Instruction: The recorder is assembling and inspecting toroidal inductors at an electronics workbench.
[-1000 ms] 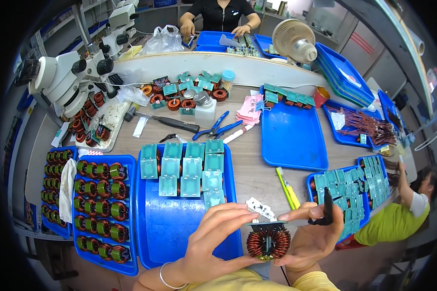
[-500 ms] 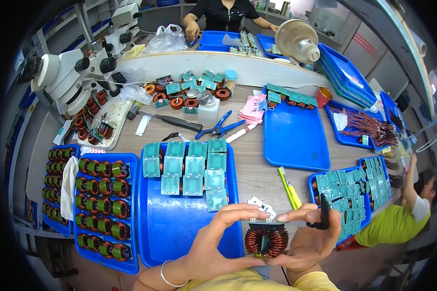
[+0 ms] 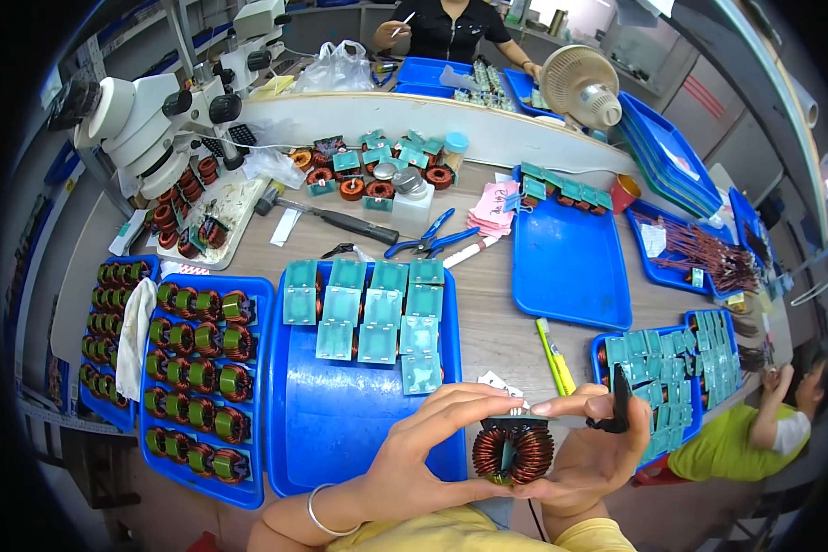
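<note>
A copper-wound toroidal coil (image 3: 535,453) with a dark base plate on top is held upright between both hands, close to my body. My left hand (image 3: 405,465) grips it from the left, fingers along the upper edge and thumb underneath. From the right, my right hand (image 3: 575,465) pinches it at the top and bottom. A narrow black item (image 3: 619,405), its kind unclear, sticks up from the right-hand fingers. Just behind the coil is a small white tag or paper (image 3: 494,381), partly hidden by fingers. Left of my hands, a blue tray (image 3: 340,432) bears several green-plated coils.
Blue trays (image 3: 269,368) of coils stand at left. Blue-handled pliers (image 3: 432,241), a hammer (image 3: 350,225) and a yellow cutter (image 3: 555,359) lie on the table. A microscope (image 3: 143,120) stands back left. Co-workers sit across the table (image 3: 451,32) and at right (image 3: 754,428).
The head view has shifted slightly, moving the scene a little. Both hands keep their grip on the coil. The co-worker across the table now raises a hand with a thin white stick.
</note>
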`<action>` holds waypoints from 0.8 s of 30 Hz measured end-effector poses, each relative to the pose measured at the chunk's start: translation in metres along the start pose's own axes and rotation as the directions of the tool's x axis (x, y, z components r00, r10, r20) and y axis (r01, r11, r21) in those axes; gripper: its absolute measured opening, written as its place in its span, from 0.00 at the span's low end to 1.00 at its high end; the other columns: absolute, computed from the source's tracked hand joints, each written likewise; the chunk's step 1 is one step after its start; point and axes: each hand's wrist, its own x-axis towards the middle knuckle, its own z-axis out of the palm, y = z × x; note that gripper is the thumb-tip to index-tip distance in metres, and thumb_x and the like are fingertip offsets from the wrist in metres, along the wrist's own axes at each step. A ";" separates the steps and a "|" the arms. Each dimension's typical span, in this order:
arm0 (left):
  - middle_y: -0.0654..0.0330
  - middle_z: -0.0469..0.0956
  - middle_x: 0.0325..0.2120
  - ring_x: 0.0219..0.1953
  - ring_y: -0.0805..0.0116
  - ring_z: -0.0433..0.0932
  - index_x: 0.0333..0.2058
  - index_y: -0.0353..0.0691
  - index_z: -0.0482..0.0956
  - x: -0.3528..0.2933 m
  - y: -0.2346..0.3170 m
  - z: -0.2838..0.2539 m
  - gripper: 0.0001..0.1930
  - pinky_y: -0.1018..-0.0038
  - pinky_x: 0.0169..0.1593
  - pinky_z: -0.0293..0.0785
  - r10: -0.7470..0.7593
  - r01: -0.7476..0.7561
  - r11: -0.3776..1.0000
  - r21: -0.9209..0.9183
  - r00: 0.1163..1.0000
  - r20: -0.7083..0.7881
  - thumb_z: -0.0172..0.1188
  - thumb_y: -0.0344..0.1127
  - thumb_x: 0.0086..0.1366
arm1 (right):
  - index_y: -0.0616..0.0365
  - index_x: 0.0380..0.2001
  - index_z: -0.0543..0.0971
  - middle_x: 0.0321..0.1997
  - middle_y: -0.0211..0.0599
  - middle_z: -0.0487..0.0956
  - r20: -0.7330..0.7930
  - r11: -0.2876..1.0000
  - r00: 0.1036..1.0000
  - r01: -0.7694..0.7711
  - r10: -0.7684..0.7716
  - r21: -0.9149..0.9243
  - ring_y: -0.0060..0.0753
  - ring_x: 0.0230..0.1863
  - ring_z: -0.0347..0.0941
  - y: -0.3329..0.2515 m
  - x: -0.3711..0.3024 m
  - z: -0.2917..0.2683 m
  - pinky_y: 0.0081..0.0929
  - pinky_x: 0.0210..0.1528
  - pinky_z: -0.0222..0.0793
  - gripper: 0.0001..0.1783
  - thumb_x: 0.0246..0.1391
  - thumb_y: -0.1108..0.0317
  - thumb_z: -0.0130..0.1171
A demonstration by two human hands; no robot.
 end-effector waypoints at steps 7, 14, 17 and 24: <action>0.52 0.70 0.48 0.54 0.58 0.66 0.49 0.30 0.69 0.000 0.001 -0.001 0.36 0.63 0.57 0.60 -0.015 0.015 1.000 -0.005 1.000 0.000 0.74 0.31 0.39 | 0.50 0.58 0.51 0.46 0.38 0.63 -0.024 0.998 0.999 -0.024 0.025 0.054 0.42 0.38 0.76 0.001 -0.004 0.003 0.34 0.40 0.76 0.60 0.22 0.60 0.78; 0.52 0.72 0.47 0.52 0.58 0.67 0.48 0.30 0.69 0.000 0.001 -0.002 0.36 0.63 0.56 0.60 0.017 -0.017 0.999 0.035 1.000 -0.007 0.74 0.32 0.38 | 0.50 0.58 0.52 0.46 0.37 0.64 -0.025 0.998 0.999 -0.027 0.028 0.060 0.41 0.39 0.76 0.002 -0.004 0.004 0.34 0.40 0.75 0.60 0.21 0.60 0.79; 0.52 0.72 0.47 0.52 0.58 0.67 0.48 0.30 0.70 0.001 0.001 -0.002 0.36 0.63 0.56 0.61 0.035 -0.034 0.998 0.058 0.999 -0.015 0.75 0.32 0.38 | 0.51 0.58 0.53 0.45 0.37 0.65 -0.024 0.999 0.999 -0.023 0.024 0.041 0.41 0.39 0.75 0.002 -0.004 0.003 0.36 0.42 0.73 0.59 0.21 0.58 0.78; 0.52 0.73 0.45 0.50 0.58 0.69 0.47 0.30 0.70 0.001 -0.002 0.000 0.37 0.64 0.54 0.63 0.052 -0.046 0.993 0.111 0.997 -0.053 0.76 0.31 0.34 | 0.53 0.47 0.66 0.33 0.31 0.73 -0.272 0.997 0.962 -0.003 -0.017 -0.072 0.30 0.32 0.73 0.008 -0.007 -0.003 0.32 0.38 0.60 0.38 0.32 0.53 0.73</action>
